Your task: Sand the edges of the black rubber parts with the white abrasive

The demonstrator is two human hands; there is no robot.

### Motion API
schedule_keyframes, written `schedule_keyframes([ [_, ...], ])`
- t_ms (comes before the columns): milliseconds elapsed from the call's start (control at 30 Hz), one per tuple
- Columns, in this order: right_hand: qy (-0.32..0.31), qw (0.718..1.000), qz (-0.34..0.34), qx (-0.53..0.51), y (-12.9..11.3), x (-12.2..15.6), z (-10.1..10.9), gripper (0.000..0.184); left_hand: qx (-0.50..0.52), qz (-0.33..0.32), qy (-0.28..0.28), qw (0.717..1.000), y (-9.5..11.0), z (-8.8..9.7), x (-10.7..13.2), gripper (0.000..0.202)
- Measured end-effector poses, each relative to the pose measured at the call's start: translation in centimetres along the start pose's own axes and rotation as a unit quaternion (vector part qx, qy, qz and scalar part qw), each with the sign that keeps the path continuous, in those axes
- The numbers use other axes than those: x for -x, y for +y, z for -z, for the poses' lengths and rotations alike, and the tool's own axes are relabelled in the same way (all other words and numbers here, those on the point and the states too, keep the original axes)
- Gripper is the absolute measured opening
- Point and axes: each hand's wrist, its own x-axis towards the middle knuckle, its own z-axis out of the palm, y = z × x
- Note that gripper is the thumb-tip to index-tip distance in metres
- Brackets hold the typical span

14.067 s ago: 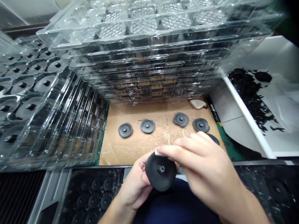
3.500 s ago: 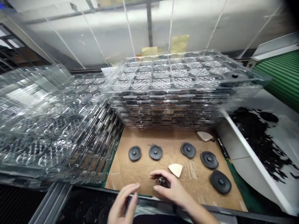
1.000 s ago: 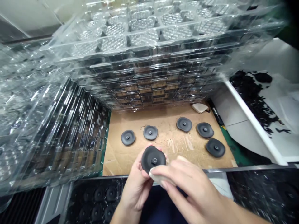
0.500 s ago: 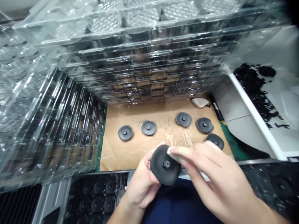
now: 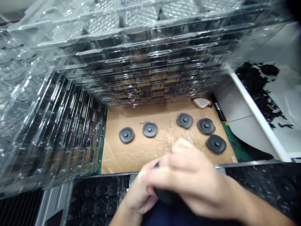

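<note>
A black rounded disc (image 5: 166, 195) is held low in front of me, gripped at its left side by my left hand (image 5: 140, 192). My right hand (image 5: 194, 180) lies across the disc with its fingers curled, blurred by motion, and hides most of it. What the right fingers hold is hidden now. Beyond my hands, several similar black discs, such as one disc (image 5: 150, 129) and another disc (image 5: 216, 144), lie apart on a cardboard sheet (image 5: 131, 157), each with a small raised hub at its centre.
Tall stacks of clear plastic trays (image 5: 150, 62) stand behind and at the left. A whitish wedge-shaped piece (image 5: 201, 103) and a black marker-like tube (image 5: 217, 106) lie at the back right. Right of a white partition (image 5: 258, 116) are black scraps (image 5: 256, 88). A tray of black discs (image 5: 98, 197) sits below left.
My right hand has moved left and over the disc, covering its face and hub. Earlier its fingers pinched a small whitish piece at the disc's edge. The right-hand disc on the cardboard is now uncovered.
</note>
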Motion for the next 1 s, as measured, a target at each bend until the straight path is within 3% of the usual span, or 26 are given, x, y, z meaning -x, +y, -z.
schedule_keyframes([
  [100,0.118,0.975,-0.185,-0.02,2.6,1.2,-0.1,0.023,0.008,0.024,-0.053,0.998,0.6,-0.5,0.3,0.056],
  [133,0.138,0.96,-0.242,-0.014,3.7,1.9,-0.4,0.023,0.016,0.03,-0.067,0.997,0.8,-0.5,0.4,0.056],
  [200,0.119,0.943,-0.31,-0.001,5.7,3.6,-1.5,0.023,0.031,0.033,-0.084,0.995,1.1,-0.1,0.4,0.053],
  [300,0.07,0.944,-0.321,0.029,7.8,6.6,-4.2,0.025,0.044,0.035,-0.095,0.994,1.0,0.6,0.1,0.054],
  [433,0.089,0.937,-0.323,0.1,8.2,9.4,-7.4,0.031,0.069,0.017,-0.115,0.991,0.7,1.4,-0.3,0.058],
  [633,0.096,0.939,-0.293,0.155,8.1,10.0,-8.9,0.035,0.065,-0.002,-0.061,0.996,0.4,1.7,-0.4,0.058],
  [767,0.119,0.934,-0.297,0.161,10.0,9.1,-8.7,0.031,0.064,-0.012,-0.05,0.997,0.1,1.5,-0.2,0.066],
  [867,0.128,0.937,-0.297,0.133,10.7,7.6,-7.2,0.028,0.058,-0.023,-0.043,0.997,0.1,1.2,0.2,0.064],
  [1000,0.159,0.941,-0.285,0.085,7.1,4.5,-3.5,0.022,0.025,-0.038,-0.004,0.999,0.1,0.7,0.6,0.064],
])
